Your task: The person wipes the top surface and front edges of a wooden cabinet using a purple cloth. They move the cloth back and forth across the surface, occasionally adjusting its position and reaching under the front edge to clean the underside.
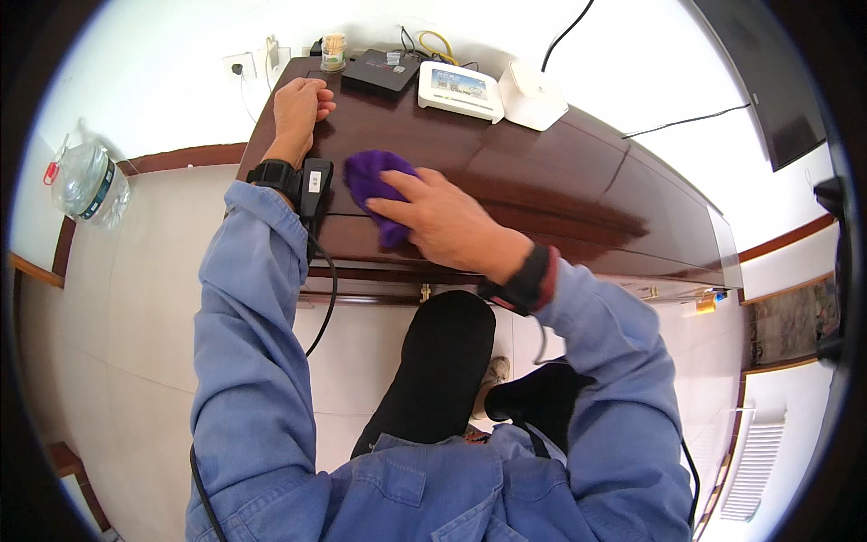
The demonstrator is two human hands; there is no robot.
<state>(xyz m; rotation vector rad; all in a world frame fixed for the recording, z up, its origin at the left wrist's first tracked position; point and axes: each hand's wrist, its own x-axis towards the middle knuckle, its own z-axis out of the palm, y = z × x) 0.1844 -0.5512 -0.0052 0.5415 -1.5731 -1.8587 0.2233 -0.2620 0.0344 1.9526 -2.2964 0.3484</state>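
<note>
My right hand point(450, 220) presses a crumpled purple cloth point(372, 179) onto the glossy dark-red wooden cabinet top point(433, 149), near its front edge. The index and middle fingers lie spread over the cloth; the thumb is hidden. Toward the cabinet's left end, my left hand point(298, 112) is loosely curled at the surface, with nothing seen in its fingers. Just beyond it stands a small clear jar of toothpicks point(333, 53). Black straps circle both wrists, and the left one carries a black device point(315, 186) with a cable.
Along the wall sit a flat black box point(381, 72), a white router-like device point(460, 90) with a label, and a white upright device point(533, 95). Cables run behind them. A large clear water bottle point(90, 183) stands on the floor at left. A dark screen point(765, 81) is upper right.
</note>
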